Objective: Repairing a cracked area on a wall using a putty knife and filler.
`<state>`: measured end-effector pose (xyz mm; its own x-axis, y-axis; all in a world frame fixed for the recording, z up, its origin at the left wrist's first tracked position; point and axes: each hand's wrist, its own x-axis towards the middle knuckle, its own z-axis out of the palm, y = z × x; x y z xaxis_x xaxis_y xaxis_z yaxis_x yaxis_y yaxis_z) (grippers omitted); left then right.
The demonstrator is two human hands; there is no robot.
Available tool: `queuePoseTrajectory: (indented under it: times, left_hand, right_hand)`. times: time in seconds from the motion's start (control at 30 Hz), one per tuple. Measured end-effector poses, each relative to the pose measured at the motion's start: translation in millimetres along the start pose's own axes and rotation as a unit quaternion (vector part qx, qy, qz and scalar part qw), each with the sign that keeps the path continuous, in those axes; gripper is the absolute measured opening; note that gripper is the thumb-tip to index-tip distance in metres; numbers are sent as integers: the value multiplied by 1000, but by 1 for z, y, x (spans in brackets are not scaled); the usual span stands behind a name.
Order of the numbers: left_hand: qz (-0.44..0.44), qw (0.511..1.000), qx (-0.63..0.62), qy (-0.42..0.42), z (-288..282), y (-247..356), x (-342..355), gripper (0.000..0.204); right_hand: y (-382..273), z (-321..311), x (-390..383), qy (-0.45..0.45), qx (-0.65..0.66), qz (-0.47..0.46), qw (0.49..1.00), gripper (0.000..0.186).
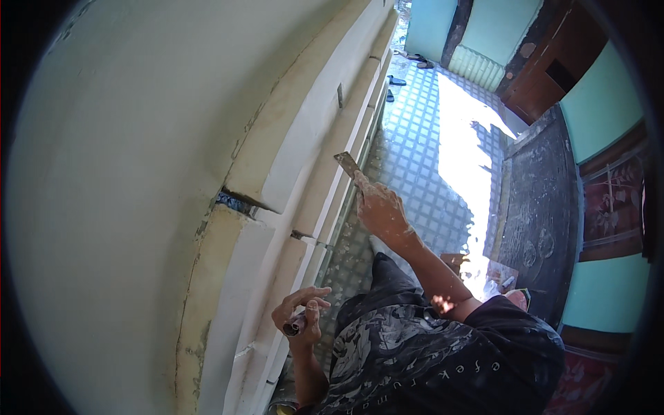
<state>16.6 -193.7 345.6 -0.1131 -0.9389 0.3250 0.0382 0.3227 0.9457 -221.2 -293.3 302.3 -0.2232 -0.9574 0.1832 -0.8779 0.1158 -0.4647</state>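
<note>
My right hand (384,211) is closed around a putty knife (346,164), its flat, stained blade pointing up and left toward the stepped moulding (304,166). The blade appears in front of the moulding; whether it touches I cannot tell. Lower down, my left hand (302,311) curls around a short tube-like thing (295,324) with a round, hollow-looking end. Pale smears mark both hands. Along the cream and white moulding run cracks, and a dark gap (235,202) breaks its upper band. Smaller notches show in the lower steps.
A pale wall (124,173) fills the left side. Patterned floor tiles (408,149) stretch away below, partly sunlit. A dark wooden surface (536,207) stands along the right, by a green wall (609,104). Slippers (396,81) lie farther off, near a brown door (553,62).
</note>
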Motion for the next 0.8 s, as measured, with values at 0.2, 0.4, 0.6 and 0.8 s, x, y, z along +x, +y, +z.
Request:
queuePoseTrajectory:
  times: [0.2,0.4,0.6,0.8]
  left_hand:
    - [29,1000,11,-5,31,-31,37,18]
    - [-68,987,113,94,76,-43,88,22]
    - [-72,979,98,164,118,-67,133,61]
    - [-134,971,129,148,125,-85,140,70]
  right_hand:
    - [45,-27,65,-11,19,74,997,48]
    - [81,-53,146,93,78,83,989,31]
    - [111,-40,202,69,99,38,992,26]
    - [121,-55,208,56,96,34,993,27]
